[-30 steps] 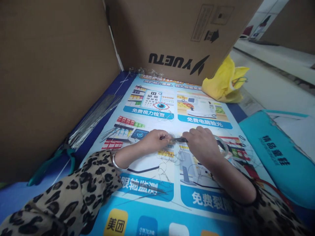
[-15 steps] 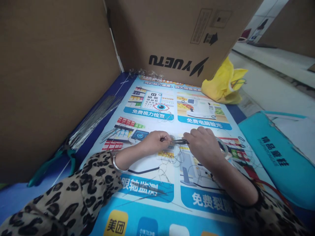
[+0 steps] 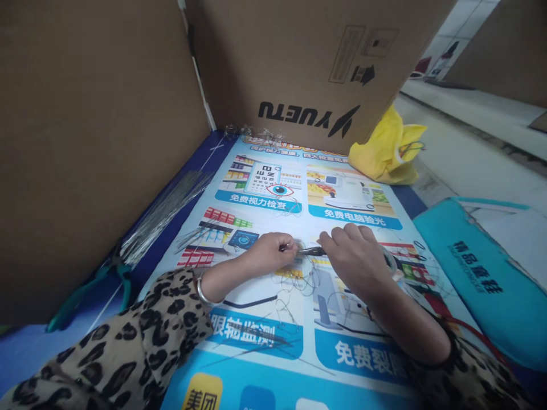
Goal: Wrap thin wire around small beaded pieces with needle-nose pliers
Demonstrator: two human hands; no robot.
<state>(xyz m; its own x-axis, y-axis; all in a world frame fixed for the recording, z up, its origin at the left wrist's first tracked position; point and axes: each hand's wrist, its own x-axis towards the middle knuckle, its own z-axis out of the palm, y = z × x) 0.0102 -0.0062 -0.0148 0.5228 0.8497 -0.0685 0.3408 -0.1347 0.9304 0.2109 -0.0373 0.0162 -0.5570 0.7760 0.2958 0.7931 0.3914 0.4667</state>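
Quietly, we held our left hand (image 3: 273, 253) over the middle of a printed poster (image 3: 267, 310), thumb and fingers pinched close on what looked like thin wire (image 3: 300, 245), too small to make out fully. Our right hand (image 3: 352, 250) was wrapped around a narrow-nosed metal tool (image 3: 313, 251), its tip touching or just beside our left fingertips; we could not tell whether that tip was parted. Loose wire loops (image 3: 314, 280) lay on the poster just below the tool, and straight wire pieces (image 3: 256, 336) lay across its lower blue band. A clear ring (image 3: 391, 261) showed partly behind our right wrist.

To our left, green-handled pliers (image 3: 88, 290) rested on the blue surface (image 3: 25, 359), near the end of a bundle of straight wires (image 3: 164, 213). Cardboard panels (image 3: 299, 57) stood along the left and far sides, with a tangle of wire (image 3: 258, 134) at the foot of the far one. Beyond our right hand sat a crumpled yellow bag (image 3: 382, 151), and nearer us a turquoise box piece (image 3: 482, 279).
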